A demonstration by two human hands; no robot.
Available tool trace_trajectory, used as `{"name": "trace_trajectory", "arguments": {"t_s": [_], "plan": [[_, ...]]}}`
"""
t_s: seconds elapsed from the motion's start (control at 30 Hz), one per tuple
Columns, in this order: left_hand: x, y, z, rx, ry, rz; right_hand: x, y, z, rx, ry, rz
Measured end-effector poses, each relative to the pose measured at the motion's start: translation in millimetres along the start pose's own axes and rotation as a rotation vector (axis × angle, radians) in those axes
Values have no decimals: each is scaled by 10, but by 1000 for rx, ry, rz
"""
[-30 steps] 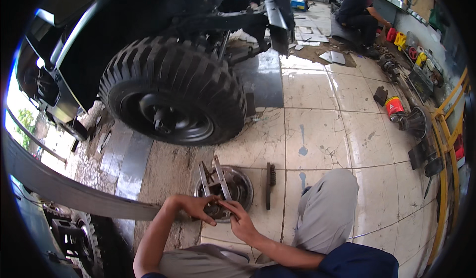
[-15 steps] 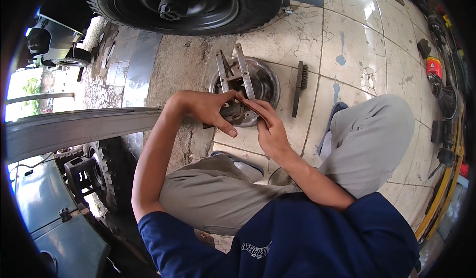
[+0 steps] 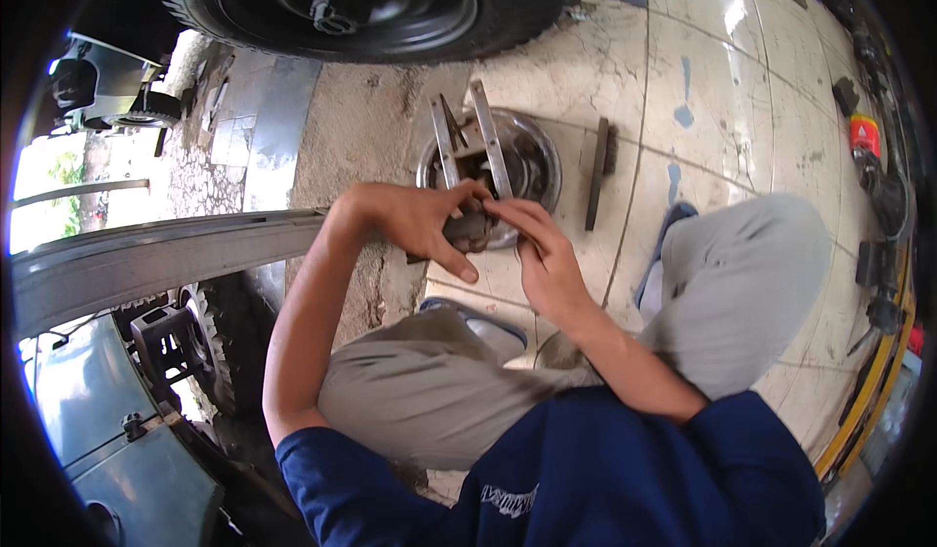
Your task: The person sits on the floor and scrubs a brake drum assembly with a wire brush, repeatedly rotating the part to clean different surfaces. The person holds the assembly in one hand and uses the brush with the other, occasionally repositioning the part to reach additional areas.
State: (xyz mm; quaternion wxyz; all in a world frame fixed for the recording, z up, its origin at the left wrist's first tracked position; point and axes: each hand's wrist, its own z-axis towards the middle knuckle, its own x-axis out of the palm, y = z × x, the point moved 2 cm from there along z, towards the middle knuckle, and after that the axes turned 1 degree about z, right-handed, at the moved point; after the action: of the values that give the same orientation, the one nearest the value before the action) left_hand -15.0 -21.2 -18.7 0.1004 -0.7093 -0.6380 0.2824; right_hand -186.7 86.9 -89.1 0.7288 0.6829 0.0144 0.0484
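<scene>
My left hand [image 3: 422, 227] arches over a dark metal part [image 3: 472, 231], its fingers bent at the far side and its thumb stretched out nearer me. Against those fingertips lie the fingers of my right hand [image 3: 551, 264], which are together and closed on a thin brown piece, mostly hidden now. What the left fingertips hold is covered. Two flat metal bars [image 3: 493, 142] rise from the part and point away from me. Beneath them is a round, shiny metal dish [image 3: 549, 171], like a wheel hub or drum, on the floor.
A brush with a long handle [image 3: 596, 181] lies right of the dish. Beyond it stands a large tyre [image 3: 527, 20]. A metal beam [image 3: 176, 254] reaches in from the left, above another wheel [image 3: 207, 347]. A red can [image 3: 864, 137] and yellow bars [image 3: 874, 391] line the right side.
Both hands stay at the metal part. My right hand has turned slightly, and the brown piece shows less than before. The whole view has shifted a little.
</scene>
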Motion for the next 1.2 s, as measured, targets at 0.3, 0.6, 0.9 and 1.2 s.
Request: {"name": "trace_trajectory", "arguments": {"t_s": [0.3, 0.6, 0.9, 1.2], "plan": [[-32, -63, -32, 1, 20, -50, -21, 85, -77, 14, -26, 45], [-64, 19, -5, 65, -7, -2, 3, 34, -81, -31, -14, 50], [-64, 12, 26, 57, 34, -35, 7, -20, -87, -57, -31, 10], [-70, 46, 29, 36, 45, -63, 1, -64, -54, 86, 1, 128]]}}
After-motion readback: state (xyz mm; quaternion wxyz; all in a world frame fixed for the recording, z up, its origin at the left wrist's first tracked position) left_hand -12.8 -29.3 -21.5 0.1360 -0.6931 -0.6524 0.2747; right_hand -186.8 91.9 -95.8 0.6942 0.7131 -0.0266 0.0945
